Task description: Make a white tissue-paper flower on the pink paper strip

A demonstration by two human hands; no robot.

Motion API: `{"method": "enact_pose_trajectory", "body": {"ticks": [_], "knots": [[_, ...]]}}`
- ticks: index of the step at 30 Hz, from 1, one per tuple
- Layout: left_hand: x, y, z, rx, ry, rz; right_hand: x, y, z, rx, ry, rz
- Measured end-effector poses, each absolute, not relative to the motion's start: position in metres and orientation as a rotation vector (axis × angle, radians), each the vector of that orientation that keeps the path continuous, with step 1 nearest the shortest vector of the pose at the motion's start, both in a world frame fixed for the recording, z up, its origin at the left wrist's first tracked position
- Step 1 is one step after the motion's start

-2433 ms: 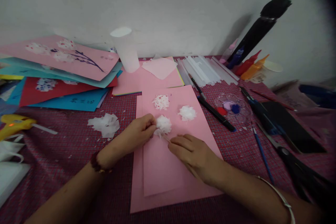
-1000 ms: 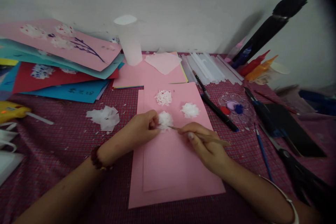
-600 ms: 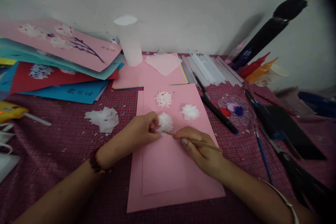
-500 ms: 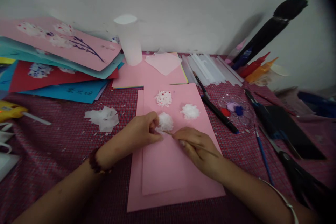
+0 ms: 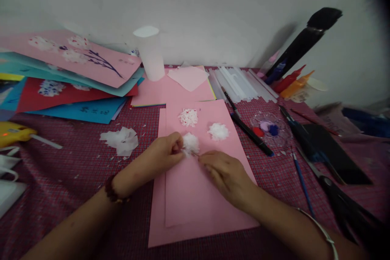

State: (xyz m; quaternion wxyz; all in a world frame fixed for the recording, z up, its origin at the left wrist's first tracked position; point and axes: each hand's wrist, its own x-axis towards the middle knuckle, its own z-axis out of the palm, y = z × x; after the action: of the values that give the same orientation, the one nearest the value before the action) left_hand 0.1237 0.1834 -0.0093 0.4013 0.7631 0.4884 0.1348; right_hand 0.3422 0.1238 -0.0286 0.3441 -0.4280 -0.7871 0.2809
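Note:
Two overlapping sheets of pink paper [image 5: 195, 203] lie in front of me. Three crumpled white tissue-paper puffs sit on the upper sheet: a red-speckled puff [image 5: 188, 117], a plain puff [image 5: 218, 131] at right and a plain puff [image 5: 191, 143] between my hands. At this last puff's left edge, my left hand [image 5: 166, 152] pinches what looks like a small bit of white tissue paper. My right hand [image 5: 224, 172] grips a thin wooden stick [image 5: 195, 154], its tip against the puff's lower edge. Most of the stick is hidden by the fingers.
Torn white tissue [image 5: 122, 141] lies at left, near a yellow glue gun [image 5: 15, 133]. Decorated cards [image 5: 100, 73] are stacked behind. To the right are a paint palette [image 5: 282, 138], a black pen [image 5: 252, 134], brushes and black-handled scissors [image 5: 338, 199]. A white paper tube [image 5: 151, 57] stands at the back.
The stick has swung so that less of it shows behind my right hand. Its tip and both hands stay at the same puff. The whole view has shifted slightly.

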Motion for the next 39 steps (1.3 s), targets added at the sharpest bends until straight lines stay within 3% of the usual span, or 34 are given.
{"method": "enact_pose_trajectory", "body": {"ticks": [4,8,32,39], "knots": [[0.124,0.187,-0.007,1.796,1.235,0.328,0.345,0.126,-0.031,-1.095,-1.570,1.002],[0.126,0.187,-0.007,1.763,1.260,0.338,0.342,0.129,-0.026,-1.025,-1.669,1.081],[0.128,0.189,-0.013,1.892,1.255,0.350,0.339,0.130,-0.018,-1.069,-1.855,0.924],[0.126,0.188,-0.013,1.918,1.246,0.368,0.338,0.130,-0.023,-1.040,-2.157,0.644]]}}
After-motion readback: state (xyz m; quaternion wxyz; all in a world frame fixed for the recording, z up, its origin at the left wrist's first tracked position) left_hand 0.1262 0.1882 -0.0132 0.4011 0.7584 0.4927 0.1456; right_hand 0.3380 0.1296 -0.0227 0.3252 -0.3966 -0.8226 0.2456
